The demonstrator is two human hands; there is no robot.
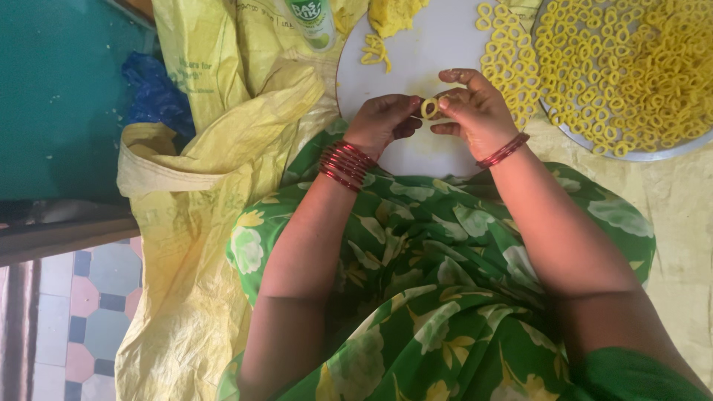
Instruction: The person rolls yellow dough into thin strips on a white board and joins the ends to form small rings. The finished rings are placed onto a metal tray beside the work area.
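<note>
Pinching from both sides, the fingertips of the left hand and the right hand met on one small yellow dough ring. Both hands were closed on it. The left fingers were curled in tight, with the thumb and first finger on the left edge of the ring. The right fingers were bent more loosely, and the thumb and first finger held the right edge. The ring hung just above the white round board, near the middle of it.

Red bangles sat stacked on the left wrist. A thinner set of red bangles sat on the right wrist. Both arms came up from the near side, over a lap in a green cloth with pale flowers.

Far on the board lay a lump of yellow dough, and a small bit of shaped dough lay just beside it. A row of finished rings lay along the right edge of the board. Farther right, a big round metal tray was heaped with many more yellow rings.

A yellow sack was spread out under the board and off to the left. A bottle with a green label lay on it at the far side. A blue bag peeked out on the left. Coloured floor tiles showed at the near left.
</note>
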